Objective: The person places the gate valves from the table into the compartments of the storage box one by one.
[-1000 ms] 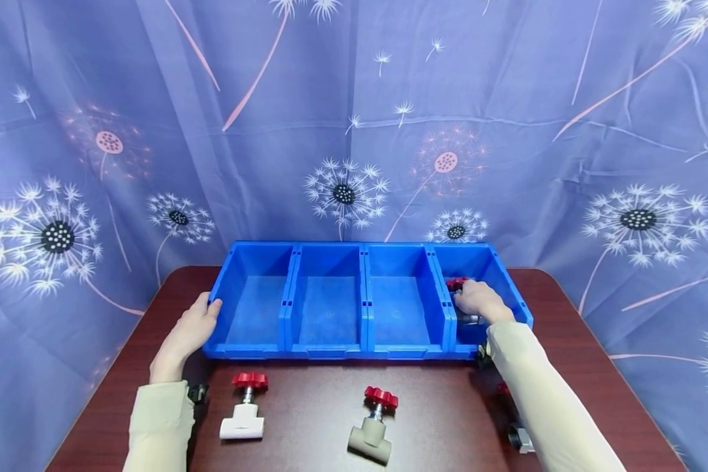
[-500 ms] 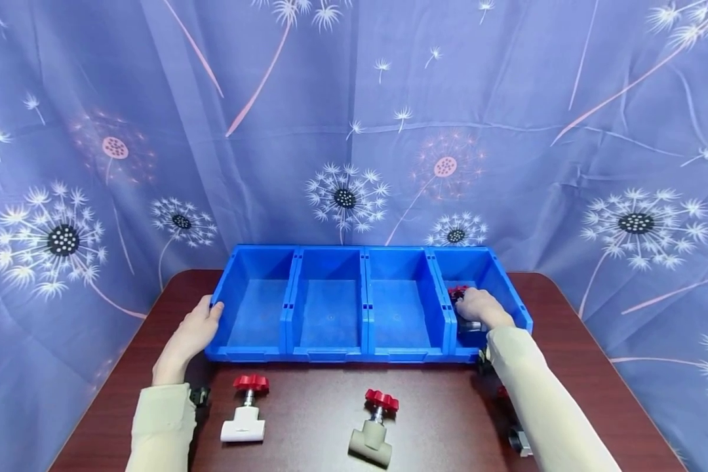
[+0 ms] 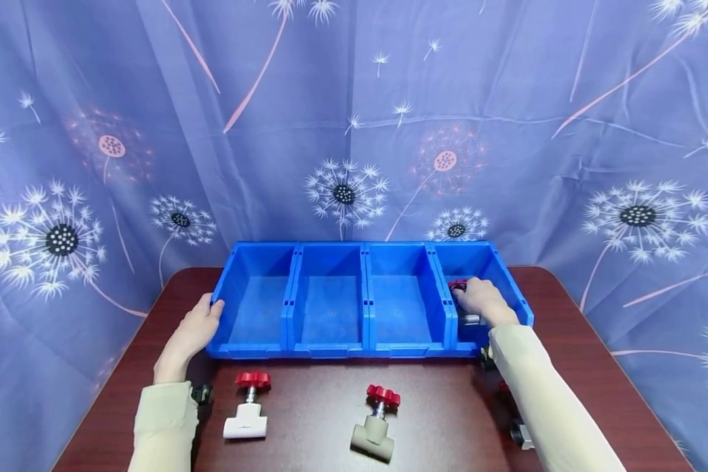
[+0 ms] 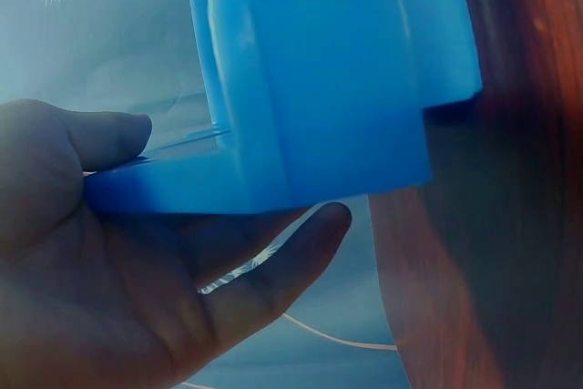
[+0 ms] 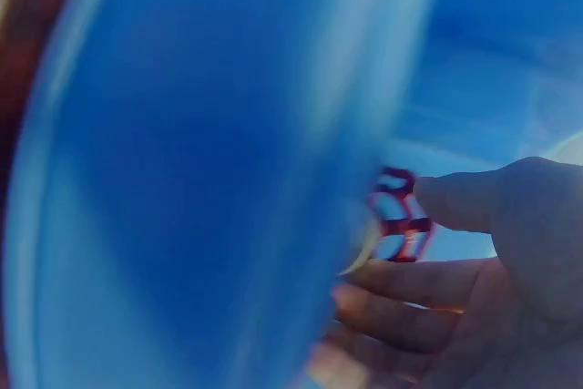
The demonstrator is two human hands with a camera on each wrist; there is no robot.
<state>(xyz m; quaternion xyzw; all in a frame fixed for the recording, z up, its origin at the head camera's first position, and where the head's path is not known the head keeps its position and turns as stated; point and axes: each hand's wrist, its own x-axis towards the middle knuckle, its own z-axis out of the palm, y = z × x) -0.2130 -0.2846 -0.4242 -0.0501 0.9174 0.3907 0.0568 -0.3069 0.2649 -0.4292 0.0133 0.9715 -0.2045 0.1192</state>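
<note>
Little change is seen from a second ago: the right hand [image 3: 485,303] is kept inside the rightmost of four blue plastic bins [image 3: 330,353], where a red-wheeled valve [image 3: 471,320] is held between thumb and curled fingers. The bins' left rim [image 4: 168,190] is pinched by the left hand [image 3: 190,333]. On the glossy, wood-grained table [image 3: 309,400], a smooth white T-shaped valve [image 3: 246,421] and a greyish one [image 3: 373,434] are seen, both with scalloped wheels [image 3: 254,379].
</note>
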